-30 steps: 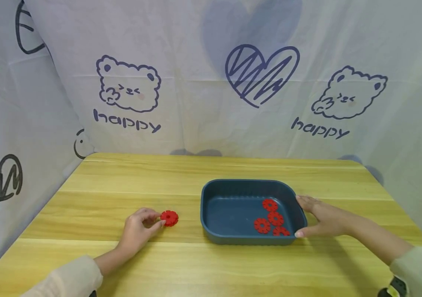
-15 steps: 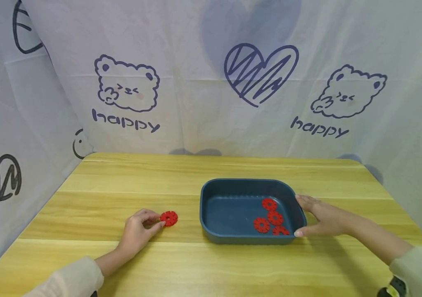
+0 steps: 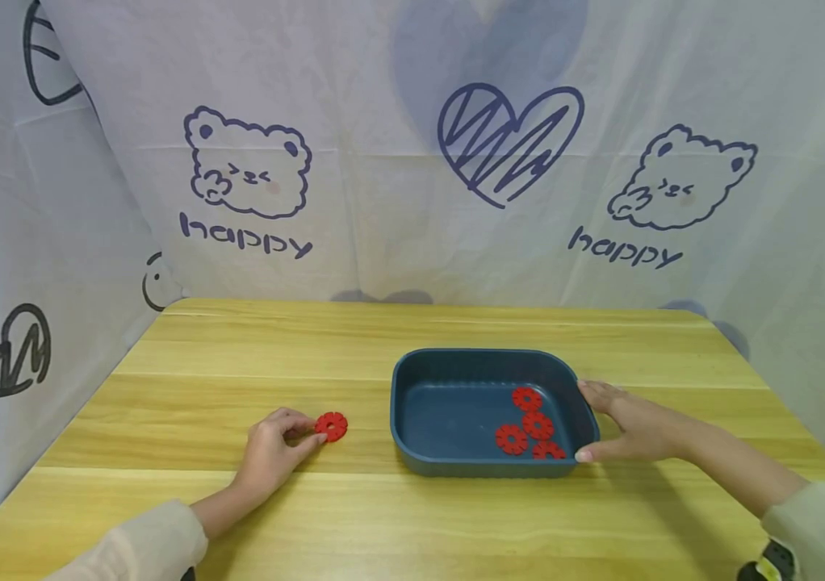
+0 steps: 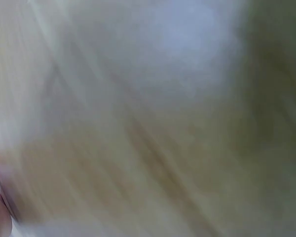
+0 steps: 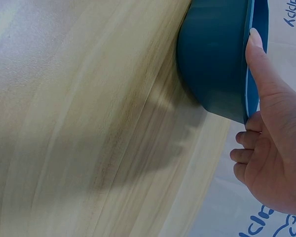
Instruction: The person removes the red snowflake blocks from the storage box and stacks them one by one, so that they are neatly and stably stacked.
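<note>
5 red discs with notched edges are listed, 1 in hand and 4 in a tub.

Item 1: held disc (image 3: 332, 427), left of centre in the lower half of the frame. It is pinched at its left edge by the thumb and fingers of the left hand (image 3: 272, 456). Whether it is lifted off the table (image 3: 274, 347) cannot be told; the left wrist view is blurred, with only a sliver of red and a fingertip shown at its lower left edge.

Item 2: blue tub (image 3: 449, 424), right of centre, its long axis laid left to right across the frame. Its right end is held by the right hand (image 3: 630, 428), the thumb on the rim at the near corner and the fingers at the far corner.

Item 3: 4 loose discs (image 3: 526, 399), clustered inside the tub's right end, the lowest partly hidden by the near wall.

Relation noted: the held disc is placed to the right of the left hand and level with the tub's left wall, from which it is parted by a strip of table. Being round, it is given no long axis. The left hand is the nearer; the right is stationed at the tub's opposite end.
</note>
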Available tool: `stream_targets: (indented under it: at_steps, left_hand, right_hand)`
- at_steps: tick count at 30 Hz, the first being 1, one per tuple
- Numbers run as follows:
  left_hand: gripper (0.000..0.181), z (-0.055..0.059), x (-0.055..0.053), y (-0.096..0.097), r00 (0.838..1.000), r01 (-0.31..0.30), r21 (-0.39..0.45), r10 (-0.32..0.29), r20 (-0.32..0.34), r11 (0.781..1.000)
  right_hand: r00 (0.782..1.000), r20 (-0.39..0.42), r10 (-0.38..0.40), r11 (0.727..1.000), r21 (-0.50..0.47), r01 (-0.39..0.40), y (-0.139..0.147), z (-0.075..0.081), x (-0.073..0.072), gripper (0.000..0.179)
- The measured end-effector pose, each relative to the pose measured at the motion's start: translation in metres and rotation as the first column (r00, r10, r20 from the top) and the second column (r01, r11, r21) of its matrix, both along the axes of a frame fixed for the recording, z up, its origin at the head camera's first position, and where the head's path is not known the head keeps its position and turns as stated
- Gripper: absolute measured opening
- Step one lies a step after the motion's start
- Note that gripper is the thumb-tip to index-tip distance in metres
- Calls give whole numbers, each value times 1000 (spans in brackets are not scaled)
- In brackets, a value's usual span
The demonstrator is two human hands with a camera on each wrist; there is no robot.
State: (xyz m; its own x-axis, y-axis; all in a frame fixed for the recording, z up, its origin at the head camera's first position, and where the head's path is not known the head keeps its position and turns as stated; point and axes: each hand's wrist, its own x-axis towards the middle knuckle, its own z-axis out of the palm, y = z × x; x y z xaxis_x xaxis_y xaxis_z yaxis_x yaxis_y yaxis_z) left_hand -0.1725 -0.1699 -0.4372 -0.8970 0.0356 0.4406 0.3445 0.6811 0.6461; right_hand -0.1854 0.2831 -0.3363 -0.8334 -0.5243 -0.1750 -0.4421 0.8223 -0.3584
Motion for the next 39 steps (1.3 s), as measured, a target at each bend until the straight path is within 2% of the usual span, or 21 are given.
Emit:
stream_targets:
  at_steps: [5, 18, 21, 24, 27, 31, 39]
  left_hand:
    - [12, -1, -1, 1, 1000, -3, -7, 3, -14, 1000]
    - [14, -2, 1, 0, 1000, -1, -14, 2, 15, 1000]
    - [15, -2, 2, -1, 1000, 2, -11, -3, -11, 1000]
    - [17, 0, 2, -3, 998, 1, -5, -2, -66, 1000]
    - [16, 4, 1, -4, 994, 1, 18, 1, -109, 1000]
    - [16, 16, -3, -2, 993, 14, 50, -8, -118, 999]
    - [18, 43, -17, 17, 982, 108, 22, -103, -159, 994]
  right_hand:
    - [1000, -15, 6, 1000, 7, -5, 0, 0, 0, 104]
    - [1000, -1, 3, 1000, 1, -3, -1, -1, 0, 104]
    - [1000, -1, 2, 1000, -1, -2, -1, -1, 0, 104]
    - [1000, -6, 3, 1000, 1, -3, -1, -1, 0, 104]
    - [1000, -8, 5, 1000, 2, -5, -1, -1, 0, 104]
    - [1000, -10, 10, 1000, 6, -10, -1, -1, 0, 104]
    - [1000, -26, 14, 999, 33, -13, -1, 0, 0, 105]
